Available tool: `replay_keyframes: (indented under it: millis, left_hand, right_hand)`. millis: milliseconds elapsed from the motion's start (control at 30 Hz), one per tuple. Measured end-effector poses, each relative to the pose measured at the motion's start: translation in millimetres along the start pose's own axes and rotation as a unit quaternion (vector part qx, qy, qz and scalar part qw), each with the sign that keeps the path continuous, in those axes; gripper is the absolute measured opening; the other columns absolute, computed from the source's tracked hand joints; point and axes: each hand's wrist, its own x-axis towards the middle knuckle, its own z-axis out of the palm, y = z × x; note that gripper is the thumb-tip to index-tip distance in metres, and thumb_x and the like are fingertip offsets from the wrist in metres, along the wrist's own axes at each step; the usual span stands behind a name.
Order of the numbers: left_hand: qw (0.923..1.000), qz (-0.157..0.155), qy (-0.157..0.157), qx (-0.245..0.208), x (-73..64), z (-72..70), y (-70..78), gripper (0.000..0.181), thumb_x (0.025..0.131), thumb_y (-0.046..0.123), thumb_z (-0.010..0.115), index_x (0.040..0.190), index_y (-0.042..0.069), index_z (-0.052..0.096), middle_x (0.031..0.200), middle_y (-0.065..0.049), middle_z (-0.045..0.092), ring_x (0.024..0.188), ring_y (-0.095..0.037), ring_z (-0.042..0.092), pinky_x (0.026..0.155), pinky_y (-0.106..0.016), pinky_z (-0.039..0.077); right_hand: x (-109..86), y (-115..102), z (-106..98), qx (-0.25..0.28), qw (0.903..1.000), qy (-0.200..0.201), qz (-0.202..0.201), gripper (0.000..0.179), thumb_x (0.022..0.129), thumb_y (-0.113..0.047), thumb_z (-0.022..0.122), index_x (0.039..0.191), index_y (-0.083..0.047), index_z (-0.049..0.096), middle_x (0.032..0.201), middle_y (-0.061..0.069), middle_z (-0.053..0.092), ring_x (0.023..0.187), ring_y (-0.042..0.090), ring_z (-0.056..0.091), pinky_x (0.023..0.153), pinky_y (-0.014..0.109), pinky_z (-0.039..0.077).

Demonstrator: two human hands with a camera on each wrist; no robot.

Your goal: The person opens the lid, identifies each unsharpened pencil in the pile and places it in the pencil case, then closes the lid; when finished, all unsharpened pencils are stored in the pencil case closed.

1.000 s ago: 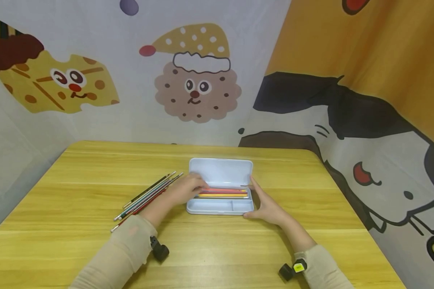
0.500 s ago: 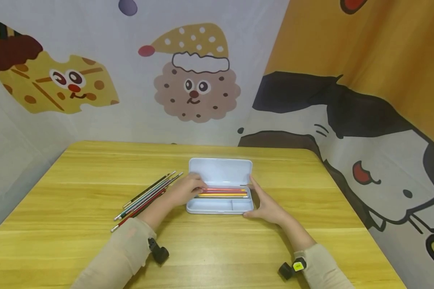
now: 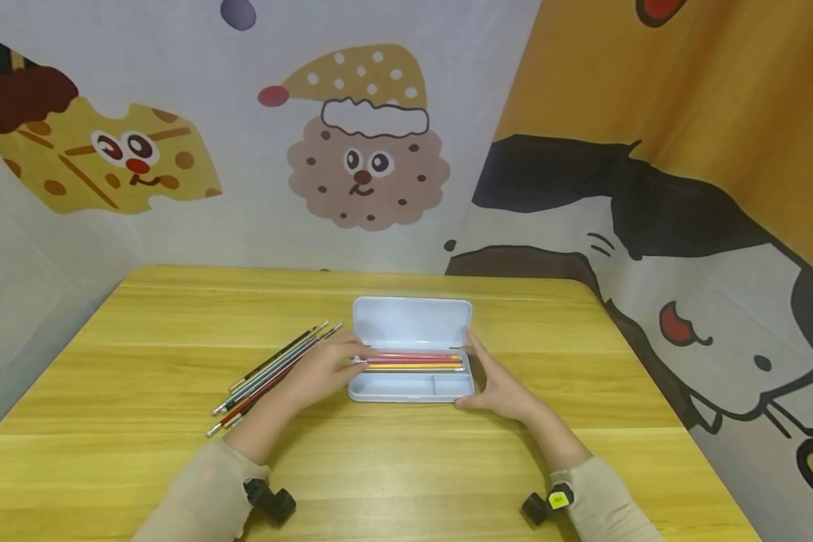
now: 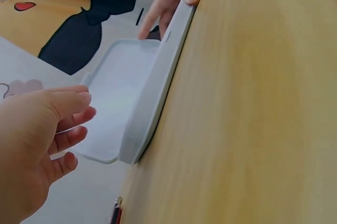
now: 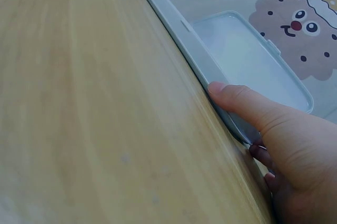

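Observation:
A pale blue pencil case [image 3: 393,386] lies on the table with its lid [image 3: 413,322] raised. Several coloured pencils [image 3: 416,363], red, yellow and dark, lie in its long rear compartment. My left hand [image 3: 321,369] hovers at the case's left end, fingers loosely bent and nothing between them in the left wrist view. At the right end my right hand [image 3: 504,388] holds the case, thumb on its front wall [image 5: 184,29] and the other fingers round the side and back. The front compartments contain nothing.
Left of the case several loose pencils [image 3: 271,376] lie in a slanted bundle on the wooden table [image 3: 406,467], partly covered by my left hand and forearm. Behind the table hangs a cloth [image 3: 244,233] printed with cartoon figures.
My left hand has drawn back to the left from over the pencils in the case, uncovering their left ends. My right hand stays at the case's right end.

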Motion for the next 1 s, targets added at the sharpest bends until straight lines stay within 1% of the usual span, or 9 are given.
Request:
replay_keyframes:
  millis: [167, 267, 400, 500, 567, 667, 733, 833, 1000]
  left_hand:
    - [0.9997, -0.017, 0.014, -0.009, -11.5, -10.9, 0.6, 0.021, 0.088, 0.007, 0.069, 0.108, 0.011, 0.073, 0.107, 0.000, 0.066, 0.103, -0.017, 0.057, 0.087, -0.037, 0.049]
    - [0.9992, -0.034, 0.018, -0.010, -20.1, -20.3, 1.3, 0.021, 0.087, 0.008, 0.071, 0.108, 0.010, 0.073, 0.106, 0.000, 0.066, 0.101, -0.018, 0.058, 0.086, -0.038, 0.049]
    - [0.9980, -0.059, 0.021, -0.006, -34.9, -32.8, -1.0, 0.024, 0.088, 0.011, 0.071, 0.111, 0.013, 0.072, 0.099, 0.003, 0.064, 0.083, -0.016, 0.057, 0.069, -0.031, 0.051]
    - [0.9975, -0.065, 0.025, -0.006, -46.9, -41.1, -6.5, 0.026, 0.088, 0.010, 0.070, 0.113, 0.014, 0.071, 0.097, 0.004, 0.063, 0.079, -0.013, 0.053, 0.063, -0.027, 0.048]
    - [0.9976, -0.061, 0.035, 0.000, -54.7, -46.7, -10.9, 0.026, 0.087, 0.006, 0.071, 0.112, 0.013, 0.072, 0.096, 0.003, 0.063, 0.081, -0.012, 0.053, 0.065, -0.028, 0.048]
    - [0.9970, -0.057, 0.050, 0.014, -66.9, -55.7, -16.7, 0.027, 0.083, 0.001, 0.072, 0.109, 0.009, 0.072, 0.099, 0.002, 0.065, 0.090, -0.014, 0.056, 0.072, -0.035, 0.051]
    - [0.9962, -0.063, 0.055, 0.023, -74.9, -61.8, -19.5, 0.027, 0.082, -0.001, 0.073, 0.108, 0.008, 0.072, 0.100, 0.002, 0.065, 0.093, -0.018, 0.058, 0.074, -0.040, 0.051]
    - [0.9951, -0.080, 0.052, 0.027, -85.7, -70.5, -22.3, 0.026, 0.084, -0.001, 0.071, 0.109, 0.006, 0.071, 0.104, 0.000, 0.065, 0.096, -0.021, 0.059, 0.076, -0.045, 0.051]
    - [0.9931, -0.100, 0.048, 0.038, -100.6, -80.7, -26.6, 0.028, 0.084, -0.002, 0.070, 0.112, 0.004, 0.069, 0.109, -0.006, 0.066, 0.099, -0.026, 0.060, 0.078, -0.048, 0.051]
  right_hand:
    - [-3.9, -20, -2, 0.007, 1.0000, -0.001, -0.005, 0.123, 0.068, -0.010, 0.087, 0.154, -0.010, 0.000, 0.142, 0.021, 0.038, 0.138, 0.036, 0.023, 0.111, 0.056, 0.008]
    - [-6.3, -34, -5, 0.010, 0.9999, -0.007, -0.004, 0.120, 0.069, -0.008, 0.086, 0.153, -0.004, 0.000, 0.141, 0.024, 0.038, 0.137, 0.038, 0.024, 0.110, 0.057, 0.009]
    - [-6.6, -38, -6, 0.008, 0.9999, -0.008, -0.002, 0.120, 0.069, -0.009, 0.086, 0.153, -0.004, 0.001, 0.142, 0.024, 0.038, 0.137, 0.038, 0.024, 0.110, 0.057, 0.009]
    - [-6.2, -38, -6, 0.009, 0.9999, -0.008, -0.001, 0.120, 0.069, -0.009, 0.086, 0.153, -0.005, 0.001, 0.142, 0.024, 0.038, 0.137, 0.037, 0.024, 0.111, 0.056, 0.009]
    - [-6.0, -38, -6, 0.009, 0.9999, -0.009, 0.001, 0.120, 0.069, -0.009, 0.087, 0.154, -0.006, 0.001, 0.142, 0.023, 0.038, 0.138, 0.035, 0.024, 0.111, 0.054, 0.009]
    - [-5.8, -38, -6, 0.010, 0.9999, -0.010, 0.000, 0.120, 0.069, -0.010, 0.087, 0.154, -0.007, 0.002, 0.142, 0.023, 0.038, 0.137, 0.035, 0.024, 0.111, 0.054, 0.009]
    - [-5.8, -37, -6, 0.011, 0.9999, -0.010, -0.001, 0.120, 0.069, -0.010, 0.087, 0.154, -0.006, 0.002, 0.143, 0.023, 0.037, 0.138, 0.035, 0.024, 0.111, 0.054, 0.009]
    - [-5.9, -37, -6, 0.011, 0.9999, -0.010, -0.002, 0.119, 0.070, -0.010, 0.086, 0.154, -0.006, 0.002, 0.143, 0.023, 0.037, 0.138, 0.035, 0.023, 0.111, 0.054, 0.008]
    - [-6.3, -37, -6, 0.015, 0.9998, -0.009, -0.002, 0.119, 0.070, -0.009, 0.086, 0.154, -0.006, 0.002, 0.143, 0.023, 0.037, 0.138, 0.035, 0.023, 0.112, 0.053, 0.008]
